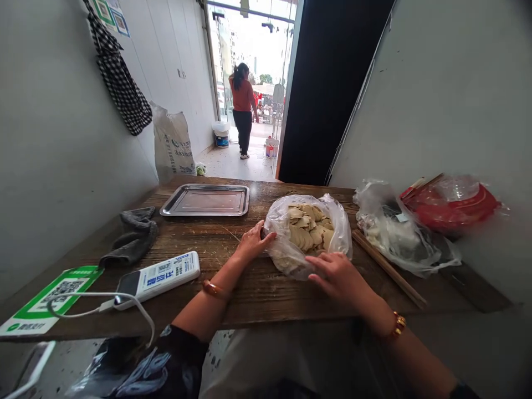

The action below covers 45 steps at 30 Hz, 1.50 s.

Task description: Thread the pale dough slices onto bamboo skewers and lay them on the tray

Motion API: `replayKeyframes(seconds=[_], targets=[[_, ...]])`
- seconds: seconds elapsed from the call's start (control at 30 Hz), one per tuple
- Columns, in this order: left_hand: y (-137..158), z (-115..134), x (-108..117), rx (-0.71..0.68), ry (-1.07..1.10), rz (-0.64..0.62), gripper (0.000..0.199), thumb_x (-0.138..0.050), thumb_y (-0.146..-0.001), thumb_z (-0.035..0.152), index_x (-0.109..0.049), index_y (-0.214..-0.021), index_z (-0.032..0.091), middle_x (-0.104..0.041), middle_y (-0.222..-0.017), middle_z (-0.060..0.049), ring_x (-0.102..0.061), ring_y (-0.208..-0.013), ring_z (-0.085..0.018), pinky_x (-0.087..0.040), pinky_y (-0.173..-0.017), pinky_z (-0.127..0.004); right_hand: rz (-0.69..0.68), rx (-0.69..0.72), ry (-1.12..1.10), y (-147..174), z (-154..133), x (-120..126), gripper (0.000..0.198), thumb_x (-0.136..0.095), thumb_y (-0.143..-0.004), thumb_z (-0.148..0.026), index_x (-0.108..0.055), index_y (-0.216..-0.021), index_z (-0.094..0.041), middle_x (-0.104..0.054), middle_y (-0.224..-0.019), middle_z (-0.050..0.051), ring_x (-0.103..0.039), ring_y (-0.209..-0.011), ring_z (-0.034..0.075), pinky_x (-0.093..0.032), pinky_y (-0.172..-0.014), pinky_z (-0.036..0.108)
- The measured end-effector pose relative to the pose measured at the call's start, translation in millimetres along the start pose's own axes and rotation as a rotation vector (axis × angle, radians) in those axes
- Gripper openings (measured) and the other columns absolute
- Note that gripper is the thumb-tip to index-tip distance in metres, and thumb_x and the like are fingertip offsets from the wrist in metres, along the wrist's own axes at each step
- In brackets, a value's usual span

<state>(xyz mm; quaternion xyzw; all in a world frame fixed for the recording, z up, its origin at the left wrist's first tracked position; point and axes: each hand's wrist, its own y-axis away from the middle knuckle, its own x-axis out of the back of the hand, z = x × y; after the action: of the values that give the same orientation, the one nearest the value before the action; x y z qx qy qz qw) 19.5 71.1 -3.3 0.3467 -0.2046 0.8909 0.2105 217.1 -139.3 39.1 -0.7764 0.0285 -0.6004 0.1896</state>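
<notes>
Fingers (258,228) of left hand (251,244) half-spread against left side of plastic bag (279,246); fingers of right hand (343,280) loosely parted at near edge; cannot tell whether either pinches plastic. Bag open on wooden table (257,296), pale flat rounds (308,227) inside; metal tray (205,200) far left.

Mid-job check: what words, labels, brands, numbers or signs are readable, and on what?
Green card: apparently "微信支付", small and soft.
White corded device: large blue characters, too blurred to quote surely.
White sack: print too small.
Wall posters: too small.
Blue-labelled bucket: too small.
No numbers readable.
</notes>
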Motion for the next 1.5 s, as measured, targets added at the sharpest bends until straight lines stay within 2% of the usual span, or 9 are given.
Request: replayKeyframes(seconds=[0.1,0.27,0.4,0.5,0.6,0.77,1.07,1.3,1.5], targets=[[1.9,4.5,1.9,-0.049,-0.066,-0.032,0.061,-0.051,-0.084,0.052,-0.048,-0.134,0.016,-0.06,-0.128,-0.015,-0.056,-0.117,-0.029,-0.04,-0.098,-0.037,-0.068,-0.009,-0.102,26.9,-15.3,-14.9,0.042,-0.061,-0.088,-0.028,-0.058,-0.129,-0.028,-0.067,-0.102,0.009,-0.062,-0.091,0.027,-0.048,-0.083,0.043],[2.1,6.4,7.7,-0.074,-0.188,-0.053,0.058,-0.05,-0.087,0.048,-0.047,-0.134,0.015,-0.066,-0.117,-0.016,-0.06,-0.109,-0.029,-0.042,-0.094,-0.039,0.047,-0.089,-0.309,39.9,-11.8,-35.0,0.041,-0.055,-0.091,-0.027,-0.056,-0.132,-0.029,-0.061,-0.113,0.01,-0.059,-0.104,0.025,-0.05,-0.088,0.041],[2.5,9.6,14.8,-0.126,-0.306,0.107,0.069,-0.06,-0.081,0.048,-0.042,-0.138,0.014,-0.051,-0.137,-0.019,-0.048,-0.125,-0.034,-0.036,-0.103,-0.046,0.132,-0.147,-0.423,34.6,10.1,-39.7,0.027,-0.051,-0.094,-0.029,-0.069,-0.113,-0.024,-0.063,-0.109,0.009,-0.061,-0.103,0.022,-0.05,-0.09,0.037],[6.1,18.9,17.3,-0.327,-0.34,0.194,0.076,-0.064,-0.077,0.037,-0.034,-0.144,0.017,-0.032,-0.152,-0.014,-0.03,-0.139,-0.032,-0.026,-0.113,-0.046,0.156,-0.147,-0.394,30.5,21.1,-43.7,0.023,-0.052,-0.093,-0.029,-0.072,-0.102,-0.023,-0.063,-0.105,0.009,-0.061,-0.1,0.022,-0.05,-0.088,0.037],[13.2,30.4,13.1,-0.547,-0.378,0.13,0.073,-0.058,-0.08,0.022,-0.029,-0.147,0.021,-0.028,-0.155,-0.006,-0.018,-0.144,-0.027,-0.017,-0.117,-0.043,0.161,-0.158,-0.333,25.8,32.1,-47.0,0.022,-0.051,-0.094,-0.026,-0.072,-0.099,-0.022,-0.063,-0.105,0.009,-0.061,-0.099,0.021,-0.05,-0.088,0.036],[21.3,38.7,-0.6,-0.65,-0.405,0.047,0.059,-0.043,-0.087,0.013,-0.036,-0.145,0.026,-0.037,-0.151,-0.002,-0.021,-0.144,-0.024,-0.016,-0.118,-0.042,0.189,-0.229,-0.174,11.8,62.4,-52.0,0.023,-0.05,-0.093,-0.023,-0.073,-0.097,-0.023,-0.067,-0.104,0.008,-0.063,-0.097,0.022,-0.05,-0.088,0.037],[21.2,40.9,-3.7,-0.626,-0.398,0.099,0.043,-0.048,-0.086,0.018,-0.053,-0.129,0.019,-0.063,-0.115,-0.008,-0.046,-0.116,-0.026,-0.029,-0.11,-0.043,0.241,-0.267,-0.231,10.7,79.5,-59.5,0.026,-0.054,-0.09,-0.032,-0.074,-0.103,-0.021,-0.067,-0.113,0.01,-0.061,-0.107,0.025,-0.048,-0.094,0.041],[20.6,47.6,23.0,-0.59,-0.345,-0.113,0.012,-0.064,-0.076,0.024,-0.066,-0.086,0.02,-0.066,-0.087,-0.005,-0.051,-0.092,-0.024,-0.041,-0.089,-0.037,0.29,-0.343,-0.333,10.1,84.2,-56.0,0.028,-0.055,-0.089,-0.038,-0.076,-0.083,-0.021,-0.071,-0.099,0.008,-0.067,-0.092,0.023,-0.05,-0.087,0.037],[21.2,48.8,46.7,-0.615,-0.229,-0.479,0.017,-0.07,-0.075,0.032,-0.069,-0.063,0.02,-0.063,-0.072,-0.001,-0.053,-0.079,-0.016,-0.039,-0.081,-0.029,0.275,-0.336,-0.376,11.3,83.7,-56.7,0.021,-0.061,-0.085,-0.036,-0.073,-0.077,-0.021,-0.07,-0.097,0.008,-0.066,-0.092,0.023,-0.049,-0.087,0.037]])
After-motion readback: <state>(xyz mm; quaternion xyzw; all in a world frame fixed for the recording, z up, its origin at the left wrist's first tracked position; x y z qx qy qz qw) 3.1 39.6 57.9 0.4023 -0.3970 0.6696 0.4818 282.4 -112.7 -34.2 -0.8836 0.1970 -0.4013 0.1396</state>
